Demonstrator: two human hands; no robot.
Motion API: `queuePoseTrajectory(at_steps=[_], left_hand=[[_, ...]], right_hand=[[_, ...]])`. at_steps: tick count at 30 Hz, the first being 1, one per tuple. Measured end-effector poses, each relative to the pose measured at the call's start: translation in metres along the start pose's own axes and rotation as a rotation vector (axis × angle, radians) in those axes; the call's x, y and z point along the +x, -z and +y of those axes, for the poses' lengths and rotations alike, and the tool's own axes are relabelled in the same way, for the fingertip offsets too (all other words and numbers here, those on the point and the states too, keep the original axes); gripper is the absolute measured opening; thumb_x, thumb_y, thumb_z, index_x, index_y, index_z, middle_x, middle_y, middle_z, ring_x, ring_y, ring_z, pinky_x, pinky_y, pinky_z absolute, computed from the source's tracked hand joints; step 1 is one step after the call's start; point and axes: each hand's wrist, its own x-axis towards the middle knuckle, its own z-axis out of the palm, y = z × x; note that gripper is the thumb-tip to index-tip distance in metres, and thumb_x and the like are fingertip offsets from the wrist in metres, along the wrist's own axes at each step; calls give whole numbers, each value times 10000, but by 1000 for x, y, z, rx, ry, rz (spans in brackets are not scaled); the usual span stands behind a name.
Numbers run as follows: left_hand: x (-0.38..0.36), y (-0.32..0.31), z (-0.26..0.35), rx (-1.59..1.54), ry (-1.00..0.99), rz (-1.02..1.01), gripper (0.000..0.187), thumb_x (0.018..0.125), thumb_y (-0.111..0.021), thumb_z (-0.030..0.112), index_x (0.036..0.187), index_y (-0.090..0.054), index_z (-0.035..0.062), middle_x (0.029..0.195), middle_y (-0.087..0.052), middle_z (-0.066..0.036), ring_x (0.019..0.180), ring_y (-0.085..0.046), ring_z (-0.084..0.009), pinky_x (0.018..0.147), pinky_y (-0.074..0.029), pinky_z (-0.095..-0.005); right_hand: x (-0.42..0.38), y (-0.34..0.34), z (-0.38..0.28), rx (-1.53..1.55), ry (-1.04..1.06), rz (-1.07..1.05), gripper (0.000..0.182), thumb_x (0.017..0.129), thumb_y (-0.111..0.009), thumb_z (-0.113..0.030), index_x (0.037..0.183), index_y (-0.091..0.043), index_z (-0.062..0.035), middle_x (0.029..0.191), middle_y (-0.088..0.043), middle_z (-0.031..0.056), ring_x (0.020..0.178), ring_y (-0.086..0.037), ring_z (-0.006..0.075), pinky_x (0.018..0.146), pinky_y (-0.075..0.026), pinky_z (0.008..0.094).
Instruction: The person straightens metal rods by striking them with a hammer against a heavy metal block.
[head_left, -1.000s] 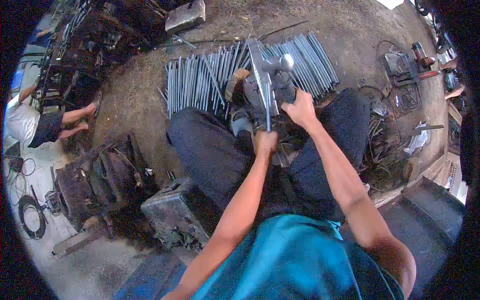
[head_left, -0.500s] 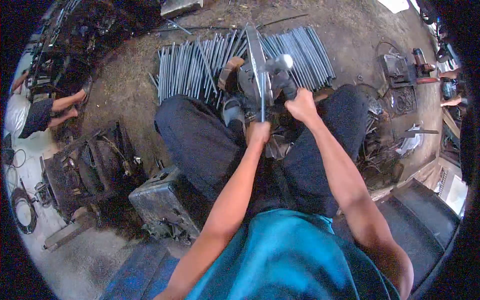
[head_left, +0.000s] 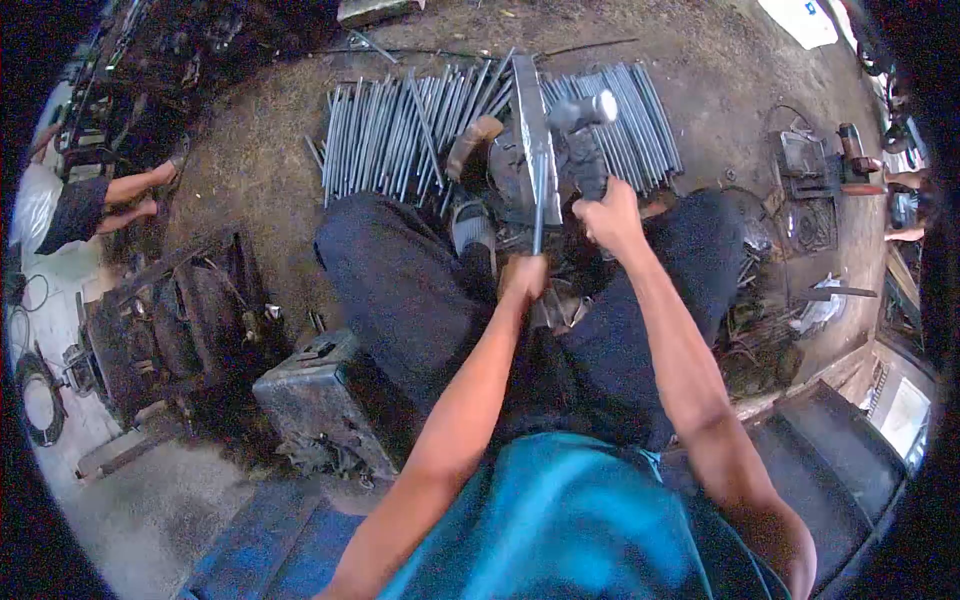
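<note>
My left hand [head_left: 523, 277] is closed around the near end of a metal rod [head_left: 540, 205], which points away from me and lies along a long flat metal bar [head_left: 532, 125]. In my right hand [head_left: 612, 215] is the handle of a hammer [head_left: 583, 112], its shiny round face turned to the right. The hammer head is raised beside the bar, apart from the rod as far as I can tell. Below the bar sits a dark round block [head_left: 508, 165], partly hidden by it.
Many metal rods [head_left: 375, 140] lie in rows on the ground ahead. A metal box [head_left: 315, 395] stands at my left, near dark machinery [head_left: 180, 330]. An angle grinder [head_left: 855, 160] is at the right. Another person's legs [head_left: 135, 190] show at far left.
The hammer head has risen a little and shifted right with my right hand. My left hand still grips the rod. The whole view has shifted slightly.
</note>
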Motion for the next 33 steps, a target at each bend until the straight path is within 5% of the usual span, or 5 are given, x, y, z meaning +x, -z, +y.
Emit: queuePoseTrajectory(at_steps=[15,20,21,22,33], left_hand=[[6,-20,-4,-180,3,180,303,864,-484,249,913,-678,22,955,-660,-289,868,-653,-465,777,-530,-518],[-45,38,35,-489,268,105,478,714,-580,341,1016,-709,-7,1121,-634,-291,1085,-611,-420,922,-481,-452],[-39,35,33,-477,242,96,479,711,-580,340,1013,-710,-8,1117,-633,-297,1087,-610,-421,924,-481,-452],[-29,23,26,-485,247,125,485,704,-582,343,1006,-713,-14,1114,-636,-298,1080,-617,-421,921,-487,-452],[-18,15,10,-578,317,13,552,700,-592,389,1043,-705,-29,1127,-648,-278,1094,-622,-413,945,-488,-443]], right_hand=[[-3,19,-25,-386,223,60,399,653,-677,-156,939,-622,118,847,-638,325,885,-622,478,776,-499,464],[-1,59,-132,-66,422,202,210,711,-727,-160,800,-659,17,643,-641,100,542,-599,161,534,-474,317],[3,73,-141,-132,580,173,191,729,-683,-212,792,-639,-37,706,-657,120,630,-622,351,696,-492,453],[7,87,-160,-556,1127,285,32,815,-657,-41,786,-670,-37,594,-598,-1,468,-536,93,478,-414,239],[-22,-22,-28,-419,203,-67,363,733,-660,-209,1019,-653,14,891,-656,301,881,-642,457,792,-511,493]])
